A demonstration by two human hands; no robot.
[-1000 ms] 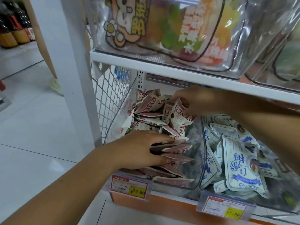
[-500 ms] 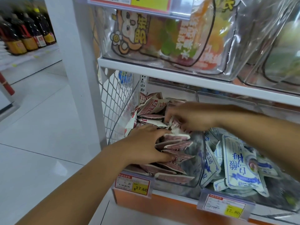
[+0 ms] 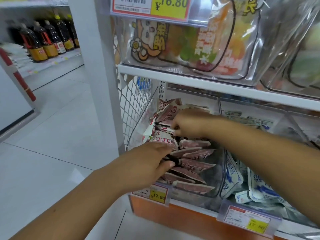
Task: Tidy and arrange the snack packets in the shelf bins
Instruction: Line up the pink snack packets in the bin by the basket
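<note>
Several red-and-white snack packets (image 3: 194, 163) fill a clear plastic bin (image 3: 217, 181) at the left end of the lower shelf. My left hand (image 3: 150, 163) lies against the front stack of packets, fingers stretched out on them and thumb underneath. My right hand (image 3: 188, 125) reaches over the bin from the right and pinches the edge of a red-and-white packet (image 3: 166, 129) near the back of the pile. More packets (image 3: 168, 110) stand loosely behind it. The neighbouring bin holds blue-and-white packets (image 3: 258, 186).
A white wire mesh panel (image 3: 136, 101) and a white shelf post (image 3: 97, 75) close the bin's left side. The upper shelf (image 3: 207, 80) carries clear bins of colourful bags. Price tags (image 3: 152, 194) hang along the orange front edge. Dark bottles (image 3: 46, 38) stand on a far shelf.
My right hand has come down from holding a packet up high and now pinches one low in the pile. My left hand stays on the front stack. The view has tilted upward.
</note>
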